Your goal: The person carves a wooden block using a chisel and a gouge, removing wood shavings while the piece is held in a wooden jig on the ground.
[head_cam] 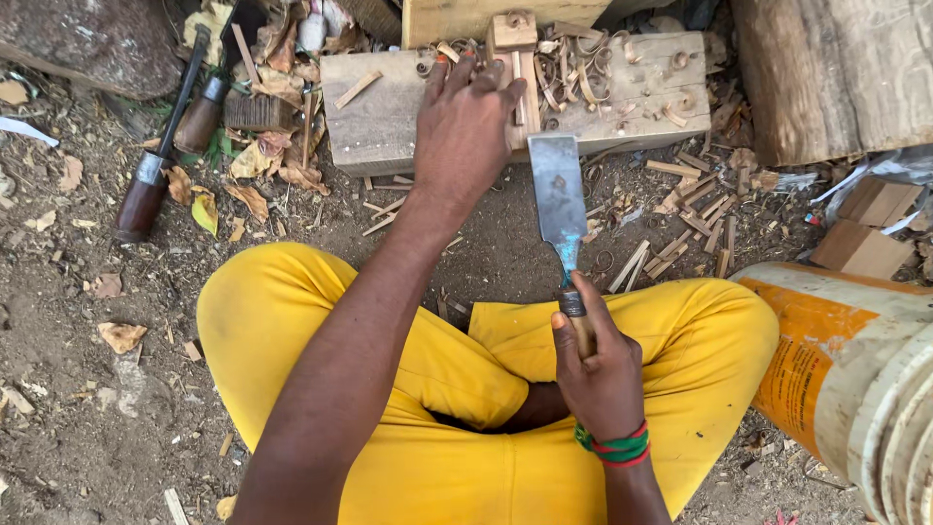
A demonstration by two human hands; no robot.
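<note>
Yellow trousers (466,389) fill the lower middle of the view: the person sits cross-legged on the dirt ground (78,389), knees spread, so the work lies straight ahead between them. Just above the lap, the right hand (598,369) is closed tight round the handle of a wide chisel (559,199), a green and red band at its wrist. It grips low on the handle, which lets the long flat blade reach forward with its cutting edge meeting the near end of a small wooden piece (520,83).

Further out, the left hand (465,131) lies palm down with fingers spread, pressing on that wooden piece and on the wooden block (389,122) beneath it. It is not wrapped round anything; I judge that the flat press is there to pin the piece so that it cannot slide under the blade, and the hand keeps to the left of the blade, clear of the edge. The block serves as a low worktop, lifting the piece off the ground.

Curled wood shavings (583,73) lie on the block to the right of the piece, and short offcut sticks (700,209) are scattered on the ground past the blade. To the left, a dark-handled tool (155,165) lies among dry leaves, well apart from both hands. A worn orange and white bucket (846,369) lies on its side beside the right knee, and a thick log (836,68) stands at the upper right.
</note>
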